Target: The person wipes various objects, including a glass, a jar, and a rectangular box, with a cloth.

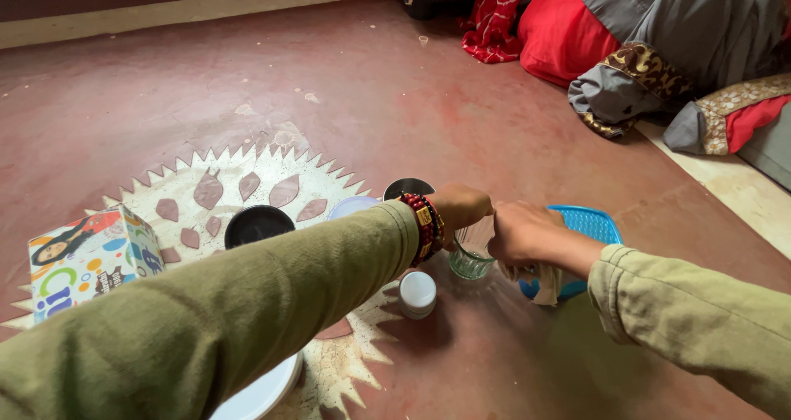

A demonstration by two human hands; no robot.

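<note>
Fingers of left hand point(458, 206) grip clear ribbed glass point(471, 259); right hand point(521, 232) clutches pale cloth point(545, 281) (crumpled).

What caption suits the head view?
Left hand grips a glass on the red floor; right hand holds a cloth.

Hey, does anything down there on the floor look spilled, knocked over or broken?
Nothing stands out. The glass stands upright between the left hand and the right hand, which holds a cloth. The small white jar, the dark bowl and the blue basket sit upright, and no spill shows on the red floor.
</note>
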